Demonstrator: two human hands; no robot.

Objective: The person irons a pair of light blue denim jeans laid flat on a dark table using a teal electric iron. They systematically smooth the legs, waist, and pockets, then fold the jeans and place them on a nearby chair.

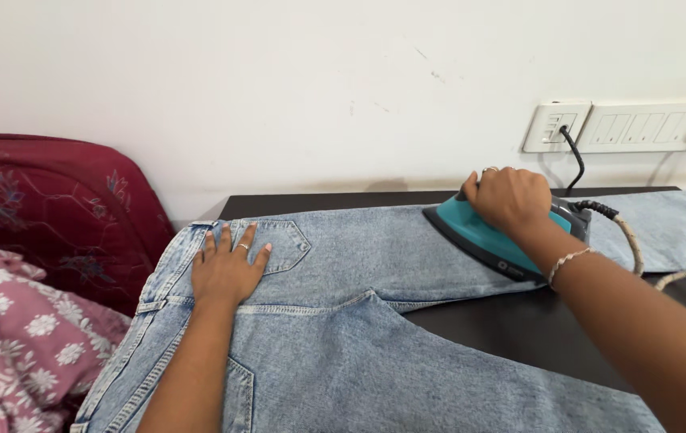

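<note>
In the head view, the left hand (pixel 228 269) lies flat with the fingers spread, pressing on the light blue jeans (pixel 343 321) just beside the back pocket (pixel 283 243); it grasps nothing. The right hand (pixel 509 196) is closed around the handle of the teal iron (pixel 491 234), which stands flat on one leg of the jeans, directly under this hand. Behind the right hand, the iron's cord (pixel 627 232) runs toward the wall sockets (pixel 599 126). Below the right forearm, a bare part of the dark table (pixel 503 329) shows between the two legs. Far to the left of the left hand lies a pink flowered blanket (pixel 14 345).
</note>
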